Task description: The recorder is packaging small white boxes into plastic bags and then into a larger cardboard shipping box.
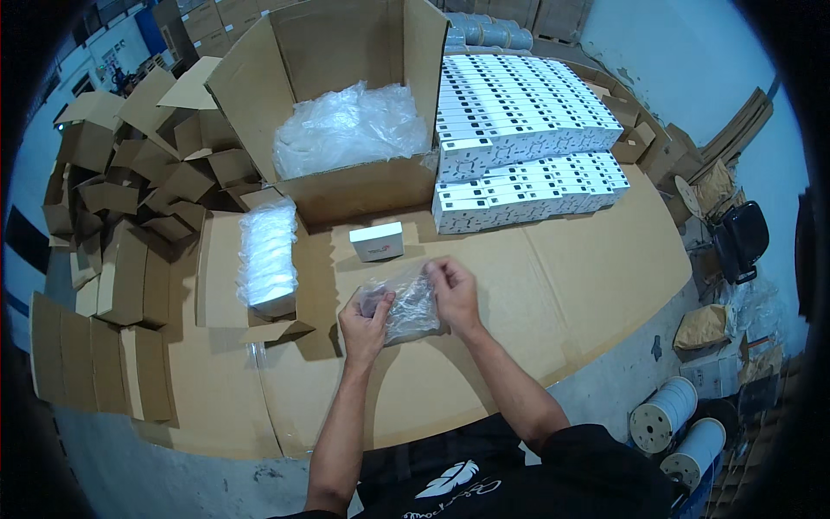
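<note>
Between my two hands is a clear plastic bag (410, 311), crinkled and see-through. My left hand (366, 325) grips its left side, thumb on top. At the bag's upper right edge, the fingers of my right hand (453, 292) pinch the film. Just beyond the bag, a small white box (377, 242) stands on the cardboard-covered table. To the left, an open carton (226, 268) holds a row of white boxes wrapped in clear plastic (268, 255). Whether anything lies inside the bag in my hands, I cannot tell.
A large open carton (363, 186) full of clear plastic bags (350, 125) stands at the back. Stacked white boxes (527, 121) fill the table's far right. Many empty brown cartons (130, 259) pile up at left. Cable spools (666, 415) sit on the floor at right.
</note>
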Motion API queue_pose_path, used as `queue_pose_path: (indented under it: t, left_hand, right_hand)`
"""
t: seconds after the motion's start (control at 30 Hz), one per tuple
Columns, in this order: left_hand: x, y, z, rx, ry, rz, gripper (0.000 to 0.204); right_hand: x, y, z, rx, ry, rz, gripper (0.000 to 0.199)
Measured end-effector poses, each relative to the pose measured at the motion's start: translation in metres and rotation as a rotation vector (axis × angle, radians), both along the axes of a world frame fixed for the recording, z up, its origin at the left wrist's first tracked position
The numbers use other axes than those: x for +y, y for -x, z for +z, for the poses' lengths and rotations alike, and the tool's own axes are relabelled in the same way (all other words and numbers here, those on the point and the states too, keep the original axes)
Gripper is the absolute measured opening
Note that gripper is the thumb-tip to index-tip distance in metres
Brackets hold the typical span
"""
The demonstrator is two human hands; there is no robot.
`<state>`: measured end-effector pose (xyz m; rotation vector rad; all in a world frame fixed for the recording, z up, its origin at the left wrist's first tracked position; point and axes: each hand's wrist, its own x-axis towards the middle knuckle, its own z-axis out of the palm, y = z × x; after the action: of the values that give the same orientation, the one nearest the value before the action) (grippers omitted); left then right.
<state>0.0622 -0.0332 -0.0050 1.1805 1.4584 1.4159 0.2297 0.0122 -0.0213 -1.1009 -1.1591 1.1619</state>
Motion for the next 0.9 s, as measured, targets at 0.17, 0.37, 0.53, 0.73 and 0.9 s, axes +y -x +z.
queue_pose_path:
  t: [0.17, 0.37, 0.53, 0.73, 0.9]
  left_hand:
    - [0.003, 0.0, -0.002, 0.009, -0.006, -0.024, 0.025]
    - [0.005, 0.003, -0.015, 0.02, -0.04, -0.02, 0.027]
    - [0.008, 0.0, -0.011, 0.02, -0.073, -0.015, 0.028]
    - [0.008, 0.002, -0.011, 0.106, -0.043, 0.01, 0.031]
    - [0.008, 0.005, -0.006, 0.031, -0.017, -0.042, 0.046]
  right_hand:
    - [-0.006, -0.009, 0.047, -0.456, -0.516, -0.163, 0.024]
    - [-0.003, 0.007, 0.067, -0.93, -0.875, 0.073, 0.022]
    - [0.014, 0.007, 0.059, -0.918, -0.929, 0.141, 0.019]
    - [0.027, -0.001, 0.077, -0.9, -0.842, 0.391, 0.016]
    - [0.03, -0.002, 0.093, -0.845, -0.563, 0.615, 0.016]
